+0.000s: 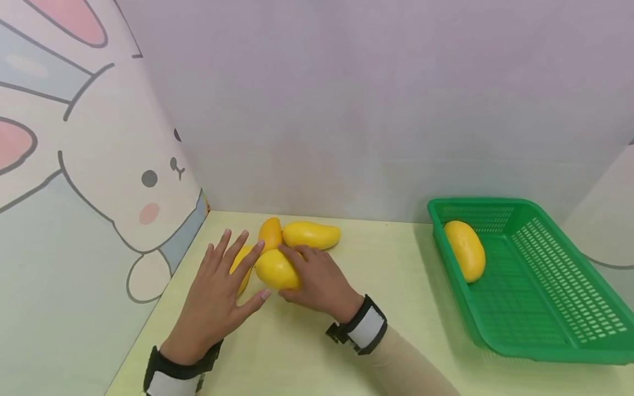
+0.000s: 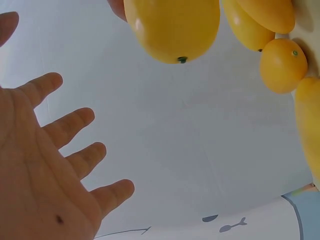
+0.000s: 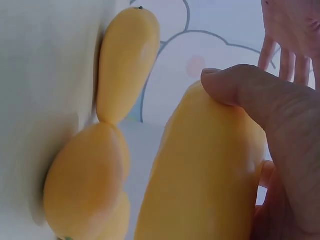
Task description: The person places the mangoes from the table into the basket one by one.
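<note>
Head view: an empty left hand point(image 1: 213, 297), fingers spread, at eight o'clock from a yellow mango point(image 1: 275, 270) that the right hand point(image 1: 322, 283) gripped with curled fingers; smooth skin risked a slip onto the orange-tinged mango point(image 1: 269, 233) at twelve. A green plastic basket point(image 1: 555, 352) stood at three.

Black wristbands point(image 1: 366, 326) (white-patched), beige sleeve point(image 1: 412, 365)

The right grip point(image 1: 321, 281) holds a yellow mango point(image 1: 275, 269) aloft.
</note>
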`<state>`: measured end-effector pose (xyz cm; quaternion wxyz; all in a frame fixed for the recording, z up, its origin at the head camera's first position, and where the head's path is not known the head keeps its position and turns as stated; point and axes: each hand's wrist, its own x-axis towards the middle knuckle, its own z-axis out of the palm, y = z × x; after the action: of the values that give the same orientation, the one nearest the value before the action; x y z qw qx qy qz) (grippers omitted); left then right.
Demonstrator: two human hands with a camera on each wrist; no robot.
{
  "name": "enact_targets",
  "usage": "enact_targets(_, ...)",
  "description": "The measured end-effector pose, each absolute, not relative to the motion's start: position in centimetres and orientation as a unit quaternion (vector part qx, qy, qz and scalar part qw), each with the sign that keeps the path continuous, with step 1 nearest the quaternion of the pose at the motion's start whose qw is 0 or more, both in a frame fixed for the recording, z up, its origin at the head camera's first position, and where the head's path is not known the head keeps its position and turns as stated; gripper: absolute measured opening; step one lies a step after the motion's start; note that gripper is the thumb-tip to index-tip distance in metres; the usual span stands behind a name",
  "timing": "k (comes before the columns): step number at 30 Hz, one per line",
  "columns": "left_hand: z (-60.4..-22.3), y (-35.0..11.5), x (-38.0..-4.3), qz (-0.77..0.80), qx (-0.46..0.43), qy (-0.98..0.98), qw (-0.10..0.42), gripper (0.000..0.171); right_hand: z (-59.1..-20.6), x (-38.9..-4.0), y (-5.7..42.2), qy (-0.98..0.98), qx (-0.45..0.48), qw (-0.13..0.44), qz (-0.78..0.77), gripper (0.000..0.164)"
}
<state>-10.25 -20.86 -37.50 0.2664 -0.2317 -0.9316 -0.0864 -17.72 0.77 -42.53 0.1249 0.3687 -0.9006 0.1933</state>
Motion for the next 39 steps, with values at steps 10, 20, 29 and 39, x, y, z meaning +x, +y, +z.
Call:
enact_targets(10,-37.4,-20.7,-10.1,-0.086,-0.233,-0.931,0.267,0.072,-41.2,-18.7,3.1,-0.917,0.314,0.149,0.194,0.085)
enact_targets(20,-37.3,-20.6,-10.0,-0.089,-0.236,-0.931,0.264,0.072,-40.7,-19.3,5.0,-0.924,0.277,0.165,0.204,0.083)
enact_targets(29,-37.3,-20.7,-9.9,-0.089,-0.233,-0.933,0.260,0.072,-40.5,-19.3,5.3,-0.926,0.273,0.168,0.199,0.084)
enact_targets(39,-37.1,-20.8,-9.8,-0.088,-0.234,-0.931,0.266,0.072,-39.8,-19.0,5.6,-0.923,0.276,0.177,0.200,0.084)
